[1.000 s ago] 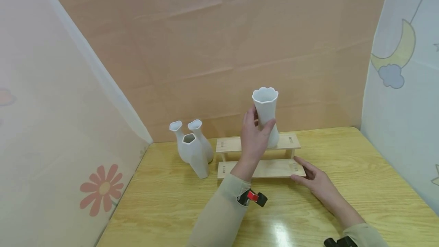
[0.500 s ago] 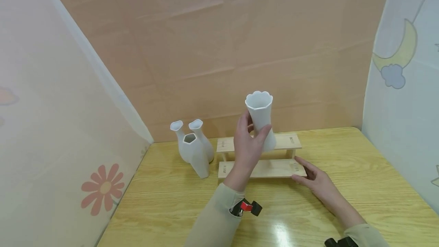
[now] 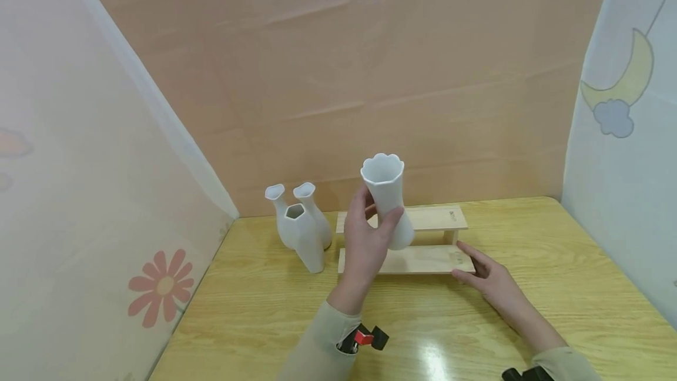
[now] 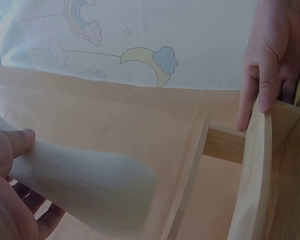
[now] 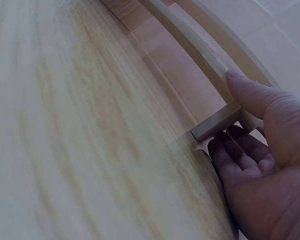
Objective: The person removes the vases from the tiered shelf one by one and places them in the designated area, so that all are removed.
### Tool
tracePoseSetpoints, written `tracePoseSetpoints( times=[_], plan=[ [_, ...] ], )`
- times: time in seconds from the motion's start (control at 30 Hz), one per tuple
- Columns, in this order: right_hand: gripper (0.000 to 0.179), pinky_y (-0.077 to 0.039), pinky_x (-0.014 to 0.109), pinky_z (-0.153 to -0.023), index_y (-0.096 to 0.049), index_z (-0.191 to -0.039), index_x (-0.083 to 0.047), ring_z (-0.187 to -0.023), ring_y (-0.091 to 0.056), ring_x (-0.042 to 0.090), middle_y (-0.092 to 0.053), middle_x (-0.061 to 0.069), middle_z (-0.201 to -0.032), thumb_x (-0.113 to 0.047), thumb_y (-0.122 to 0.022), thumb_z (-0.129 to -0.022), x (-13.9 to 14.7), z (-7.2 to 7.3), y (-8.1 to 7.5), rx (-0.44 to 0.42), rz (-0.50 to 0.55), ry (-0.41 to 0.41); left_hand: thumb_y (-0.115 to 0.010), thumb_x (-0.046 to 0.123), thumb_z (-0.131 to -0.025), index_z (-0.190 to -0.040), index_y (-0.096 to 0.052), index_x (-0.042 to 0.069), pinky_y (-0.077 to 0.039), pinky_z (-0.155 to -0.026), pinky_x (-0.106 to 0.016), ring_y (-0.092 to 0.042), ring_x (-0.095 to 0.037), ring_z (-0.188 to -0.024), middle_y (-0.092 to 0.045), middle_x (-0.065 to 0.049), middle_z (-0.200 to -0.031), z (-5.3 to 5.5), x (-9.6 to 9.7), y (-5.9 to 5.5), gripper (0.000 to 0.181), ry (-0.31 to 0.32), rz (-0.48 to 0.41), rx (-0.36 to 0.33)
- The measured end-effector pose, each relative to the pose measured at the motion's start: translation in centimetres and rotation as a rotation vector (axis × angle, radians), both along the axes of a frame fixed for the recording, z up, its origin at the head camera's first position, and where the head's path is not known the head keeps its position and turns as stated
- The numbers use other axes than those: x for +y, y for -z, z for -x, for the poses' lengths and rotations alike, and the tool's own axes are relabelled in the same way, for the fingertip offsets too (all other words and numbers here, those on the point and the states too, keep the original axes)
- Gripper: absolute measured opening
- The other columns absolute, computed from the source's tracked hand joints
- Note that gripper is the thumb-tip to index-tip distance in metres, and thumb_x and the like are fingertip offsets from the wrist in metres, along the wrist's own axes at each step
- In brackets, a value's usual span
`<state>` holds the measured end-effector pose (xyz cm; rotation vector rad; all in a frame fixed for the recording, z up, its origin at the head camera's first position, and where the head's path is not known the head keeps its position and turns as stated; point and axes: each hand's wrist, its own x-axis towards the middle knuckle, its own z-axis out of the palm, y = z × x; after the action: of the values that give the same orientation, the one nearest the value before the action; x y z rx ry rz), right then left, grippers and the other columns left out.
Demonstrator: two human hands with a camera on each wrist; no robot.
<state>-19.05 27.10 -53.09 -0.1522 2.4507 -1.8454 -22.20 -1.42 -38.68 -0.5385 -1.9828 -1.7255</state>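
My left hand grips a white vase with a scalloped rim round its narrow middle. Thumb and fingers lie on opposite sides of it. The vase is tilted, mouth up, and overlaps both boards of a two-tier wooden shelf in the head view. In the left wrist view the vase's base points toward the shelf, with a gap between them. At the lower board's right end, my right hand holds the shelf. Its thumb presses the front edge, and the other fingers curl behind the end.
Three more white vases stand close together left of the shelf; the front one has an angular mouth. The wooden table meets a tan backdrop behind. Patterned cloth walls border both sides.
My left hand has carried the scalloped vase left, down and nearer to me, away from the shelf's top board. My right hand keeps its hold on the shelf's end.
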Motion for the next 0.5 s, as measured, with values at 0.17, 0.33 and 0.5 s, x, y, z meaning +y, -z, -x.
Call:
tracePoseSetpoints(
  times=[0.17,0.33,0.5],
  plan=[
    [0.087,-0.039,0.005,-0.098,-0.028,-0.177,-0.020,-0.163,-0.015,0.050,-0.011,0.018,-0.182,-0.038,-0.076,-0.107,0.1,0.0,-0.2,-0.011,-0.019,0.001,-0.089,0.018,-0.096,-0.155,-0.058,0.022,-0.055,-0.105,-0.055,-0.065,-0.024,-0.123,-0.068,0.003,-0.132,-0.3,-1.4,0.5,0.067,-0.022,-0.020,-0.015],
    [0.086,-0.038,0.004,-0.098,-0.027,-0.177,-0.022,-0.165,-0.012,0.048,-0.010,0.015,-0.183,-0.037,-0.075,-0.108,0.3,-0.1,-0.2,-0.013,-0.018,-0.006,-0.089,0.015,-0.095,-0.156,-0.058,0.020,-0.055,-0.104,-0.054,-0.065,-0.028,-0.122,-0.068,-0.001,-0.132,-0.5,-2.7,0.9,0.068,-0.040,-0.024,-0.048],
    [0.086,-0.038,0.004,-0.098,-0.026,-0.177,-0.021,-0.164,-0.013,0.049,-0.010,0.016,-0.183,-0.037,-0.075,-0.108,0.5,-0.2,-0.2,-0.012,-0.010,-0.005,-0.090,0.015,-0.094,-0.153,-0.059,0.016,-0.057,-0.103,-0.053,-0.066,-0.028,-0.121,-0.069,-0.003,-0.132,-1.0,-4.1,1.2,0.067,-0.068,0.008,-0.057]
  ],
)
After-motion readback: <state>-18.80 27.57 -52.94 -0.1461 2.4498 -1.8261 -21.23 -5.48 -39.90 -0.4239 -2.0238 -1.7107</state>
